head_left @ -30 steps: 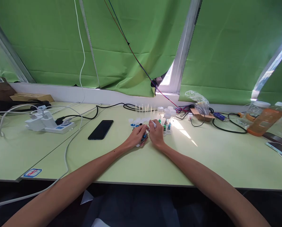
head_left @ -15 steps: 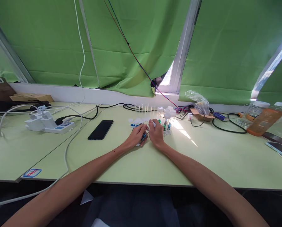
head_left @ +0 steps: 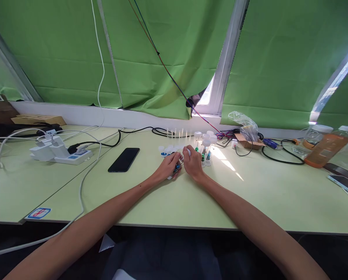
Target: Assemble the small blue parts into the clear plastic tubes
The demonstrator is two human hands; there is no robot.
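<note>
At the middle of the table [head_left: 150, 202] my two hands meet, nearly touching. My left hand [head_left: 167, 167] is closed around a clear tube with small blue pieces [head_left: 177, 168], its far part hidden by the fingers. My right hand [head_left: 193, 162] is a fist around a small white piece, perhaps a cap [head_left: 189, 152]. Just right of it stand several clear tubes with white caps [head_left: 206, 143], with green and blue pieces inside. Behind my left hand lie loose white caps [head_left: 161, 148] and small blue pieces [head_left: 164, 154]. Several clear, uncapped tubes [head_left: 175, 133] rise behind these.
A black phone [head_left: 124, 160] lies left of my hands, and a white power strip [head_left: 75, 156] with cables farther left. To the right are an open cardboard box [head_left: 249, 143], an orange bottle [head_left: 327, 149] and another phone [head_left: 345, 182]. Green curtains [head_left: 168, 58] hang behind.
Almost nothing differs. My right-hand fingers have shifted very slightly, and both hands keep their hold close together.
</note>
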